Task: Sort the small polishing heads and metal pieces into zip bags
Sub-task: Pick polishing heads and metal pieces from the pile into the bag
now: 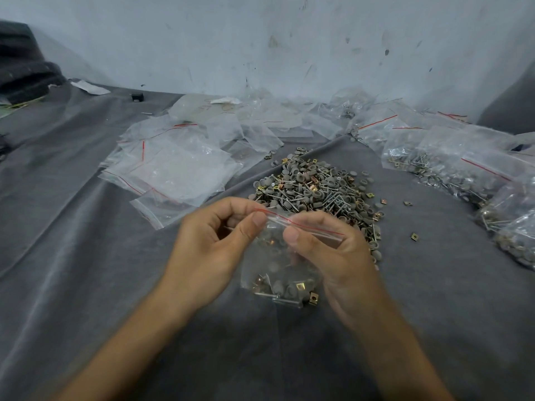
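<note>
- The left hand (208,241) sat at the centre of the frame, its thumb and curled forefinger pinching the left end of the top edge of a small clear zip bag (278,273).
- The right hand (333,256), just right of centre, pinched the same top edge further along, with its thumb on the near face of the bag and its fingers curled behind it.
- The bag's red seal line (298,224) ran between the two hands, slanting down toward the right.
- The zip bag hung below the fingers, and grey round polishing heads and brassy square metal pieces had gathered in its bottom.
- Whether the seal was pressed closed could not be told.
- A loose pile (315,186) of grey polishing heads, thin metal pins and square metal pieces lay just above the hands, right of centre.
- A few stray square pieces (414,236) lay apart from the pile, to its right.
- Flat empty zip bags (176,166) were heaped left of the pile, and more were strewn along the foot of the wall.
- Filled bags (463,166) holding the same parts were stacked at the right edge of the frame.
- Everything rested on a wrinkled grey cloth (86,256).
- A scuffed pale wall (260,39) filled the top of the frame.
- Dark folded fabric (23,68) sat in the upper left, with a small black object (137,97) on the cloth nearby.
</note>
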A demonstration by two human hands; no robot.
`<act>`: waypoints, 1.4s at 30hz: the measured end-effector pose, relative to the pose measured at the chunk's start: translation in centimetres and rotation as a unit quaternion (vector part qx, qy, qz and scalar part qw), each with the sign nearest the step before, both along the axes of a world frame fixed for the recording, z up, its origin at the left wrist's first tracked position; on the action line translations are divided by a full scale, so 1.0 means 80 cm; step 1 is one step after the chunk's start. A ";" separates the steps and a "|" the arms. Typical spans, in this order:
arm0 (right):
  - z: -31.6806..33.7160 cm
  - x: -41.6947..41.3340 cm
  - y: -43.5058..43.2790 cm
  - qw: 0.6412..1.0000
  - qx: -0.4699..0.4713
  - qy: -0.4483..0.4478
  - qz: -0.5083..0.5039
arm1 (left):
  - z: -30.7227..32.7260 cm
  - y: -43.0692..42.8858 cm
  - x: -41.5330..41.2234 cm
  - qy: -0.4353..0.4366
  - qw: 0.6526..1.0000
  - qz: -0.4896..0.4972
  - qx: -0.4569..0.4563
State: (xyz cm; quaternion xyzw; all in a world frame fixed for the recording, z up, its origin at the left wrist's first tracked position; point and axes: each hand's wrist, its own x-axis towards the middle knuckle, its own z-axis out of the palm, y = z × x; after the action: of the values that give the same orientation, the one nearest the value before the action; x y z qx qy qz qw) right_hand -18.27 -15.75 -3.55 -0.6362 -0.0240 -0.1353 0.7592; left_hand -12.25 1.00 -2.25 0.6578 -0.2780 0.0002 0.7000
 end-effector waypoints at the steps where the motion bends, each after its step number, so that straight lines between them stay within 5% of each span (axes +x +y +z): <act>1: -0.001 0.000 0.001 1.000 -0.001 0.005 -0.002 | -0.001 -0.001 0.000 -0.005 1.000 -0.002 0.003; 22: 0.000 -0.001 0.015 0.999 0.005 -0.027 -0.046 | -0.018 -0.004 -0.003 -0.073 0.994 0.025 0.080; 42: 0.009 -0.009 -0.005 0.971 -0.167 -0.079 -0.149 | -0.005 0.005 0.002 -0.047 0.997 0.028 0.060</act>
State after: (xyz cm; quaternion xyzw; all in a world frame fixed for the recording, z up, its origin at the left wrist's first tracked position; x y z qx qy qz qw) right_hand -18.98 -16.19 -2.83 -0.7377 -0.0113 -0.2908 0.6092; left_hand -12.08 1.38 -2.65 0.7054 -0.2922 0.0339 0.6448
